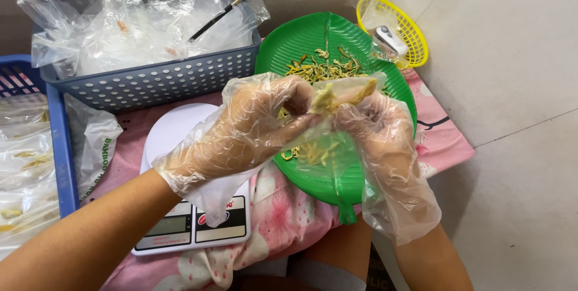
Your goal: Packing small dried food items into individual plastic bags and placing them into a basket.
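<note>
You are wearing thin, crinkled, glossy clear-plastic gloves on your left hand [247,128] and right hand [385,146]. Glossy ribbed plastic is forming the green plate [313,38]; perforated matt plastic, the grey basket [156,80]; printed floral cloth is covering the desk [439,140].

My left hand [244,131] and right hand [385,146], both in loose clear plastic gloves, meet over the green leaf-shaped plate [283,50], pinching a small clear bag [337,95] stuffed with yellowish dried strips. More strips [322,68] lie scattered on the plate. A white kitchen scale [180,231] sits under my left wrist on the pink floral cloth [283,212], near a grey basket [156,80] of bags.
</note>
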